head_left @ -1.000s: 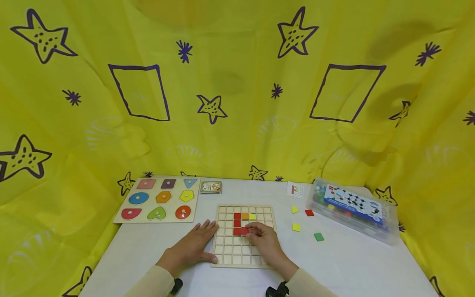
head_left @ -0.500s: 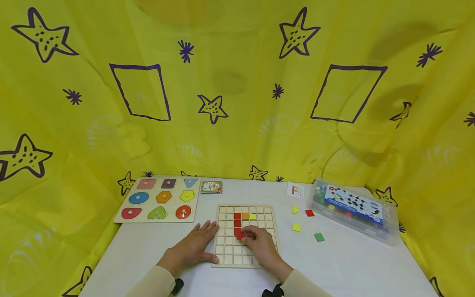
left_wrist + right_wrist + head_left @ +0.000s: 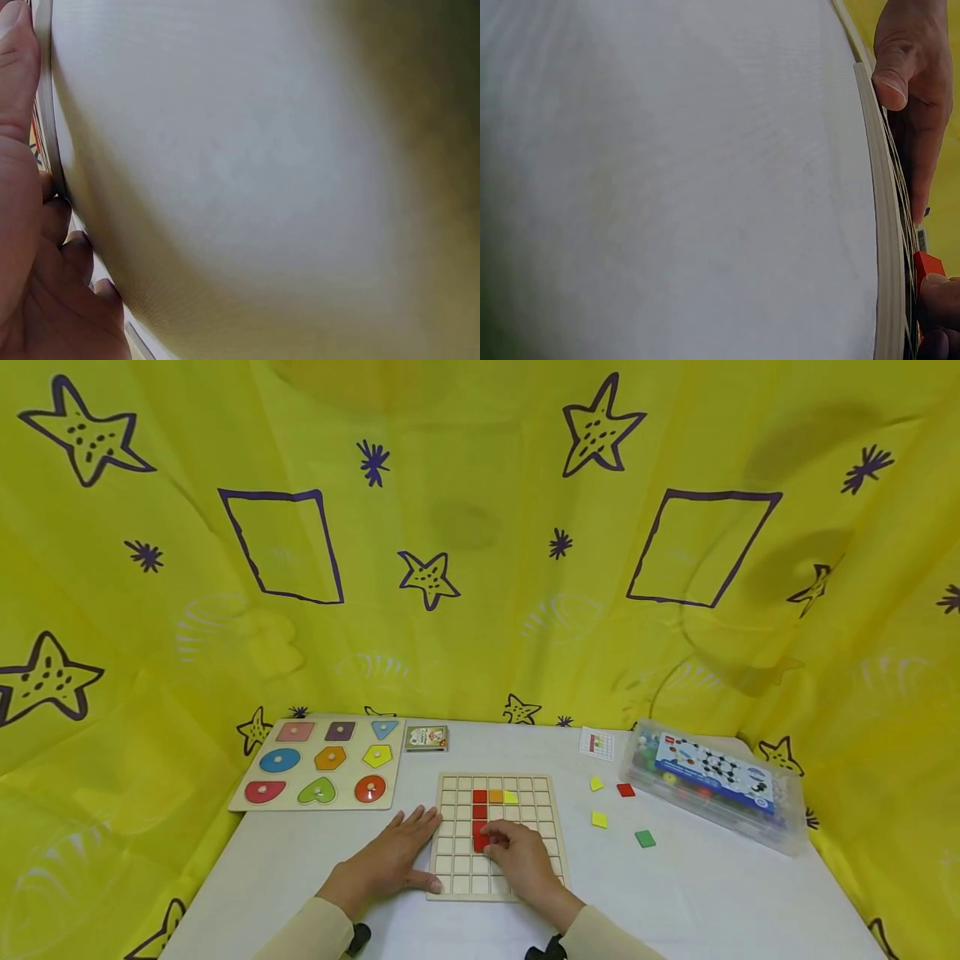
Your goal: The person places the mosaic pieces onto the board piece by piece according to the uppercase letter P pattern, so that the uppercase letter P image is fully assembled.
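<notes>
A wooden grid board [image 3: 453, 883] lies at the middle of the table. Down one of its columns run several red square tiles [image 3: 480, 811], with an orange tile [image 3: 496, 797] and a yellow tile [image 3: 511, 797] to the right of the top one. My right hand [image 3: 525, 860] is over the board and pinches the lowest red tile [image 3: 480, 843] at that column's foot; this tile [image 3: 928, 264] also shows at the fingertips in the right wrist view. My left hand [image 3: 390, 860] rests with fingers spread against the board's left edge, its thumb at the lower left corner.
Right of the board lie a yellow square [image 3: 599, 819], a smaller yellow piece [image 3: 596, 783], a red tile [image 3: 626, 790] and a green tile [image 3: 645, 838]. Behind them are a pattern card [image 3: 597, 743] and a clear plastic box [image 3: 712, 789]. A shape puzzle [image 3: 318, 764] and small box [image 3: 427, 738] stand left.
My right hand has moved left and down with the red tile, from beside the third red tile to the cell below it. The left hand has stayed in place.
</notes>
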A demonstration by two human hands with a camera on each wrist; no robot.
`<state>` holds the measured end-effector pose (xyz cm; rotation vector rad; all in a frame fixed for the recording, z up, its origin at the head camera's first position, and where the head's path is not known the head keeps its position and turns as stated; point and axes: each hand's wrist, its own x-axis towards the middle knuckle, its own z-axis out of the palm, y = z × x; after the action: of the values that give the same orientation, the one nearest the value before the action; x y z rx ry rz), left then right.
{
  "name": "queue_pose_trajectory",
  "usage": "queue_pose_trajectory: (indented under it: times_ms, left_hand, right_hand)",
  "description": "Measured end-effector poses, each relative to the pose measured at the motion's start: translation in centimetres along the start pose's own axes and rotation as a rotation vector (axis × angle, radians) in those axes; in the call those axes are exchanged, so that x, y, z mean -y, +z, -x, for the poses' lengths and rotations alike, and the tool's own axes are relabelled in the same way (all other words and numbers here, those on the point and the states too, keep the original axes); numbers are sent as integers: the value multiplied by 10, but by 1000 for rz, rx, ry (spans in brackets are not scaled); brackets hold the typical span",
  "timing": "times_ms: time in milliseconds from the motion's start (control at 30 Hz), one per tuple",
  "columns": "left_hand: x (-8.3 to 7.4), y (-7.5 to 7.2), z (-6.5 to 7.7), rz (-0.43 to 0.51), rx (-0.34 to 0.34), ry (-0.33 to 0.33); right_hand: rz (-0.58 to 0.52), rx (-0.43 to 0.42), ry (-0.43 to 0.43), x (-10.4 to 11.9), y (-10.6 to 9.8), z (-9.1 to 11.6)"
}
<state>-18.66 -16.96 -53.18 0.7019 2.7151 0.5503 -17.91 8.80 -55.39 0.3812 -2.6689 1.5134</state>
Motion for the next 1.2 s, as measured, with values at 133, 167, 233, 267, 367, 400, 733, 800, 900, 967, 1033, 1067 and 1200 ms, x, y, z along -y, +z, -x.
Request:
queue_pose_trajectory:
  times_ms: [133,167,233,267,367,400,733,800,900,967,1033,1067,1200]
  left_hand:
    - [0,0,0,3,-1,5]
    - [0,0,0,4,-1,6]
    - [0,0,0,5,0,6]
    - [0,0,0,4,1,7]
    - [0,0,0,6,1,9]
    - [0,0,0,5,2,8]
    - [0,0,-1,4,3,-2]
    - [0,0,-1,2,2,-2]
    - [0,0,-1,1,2,-6]
    - [0,0,0,-2,3,-8]
    - [-1,0,0,3,5,-13]
    - [-1,0,0,4,6,-15]
    - [-2,0,0,8,7,-18]
  right_hand:
    - [24,-2,-4,-1,1,0]
    - [23,-3,-10,-1,1,1]
    - [26,-2,-17,0,1,1]
    - [29,-2,-25,0,0,1]
    - [39,4,-19,2,0,2]
    - [46,6,-14,3,-1,2]
    - [121,-2,-37,4,-1,2]
    - [133,-4,-45,4,-1,1]
    - [144,-2,-51,4,-1,2]
    - [147,0,-55,4,-1,2]
    - [149,2,-58,4,-1,2]
    - [148,4,-59,4,-1,2]
    - [142,8,-54,4,-1,2]
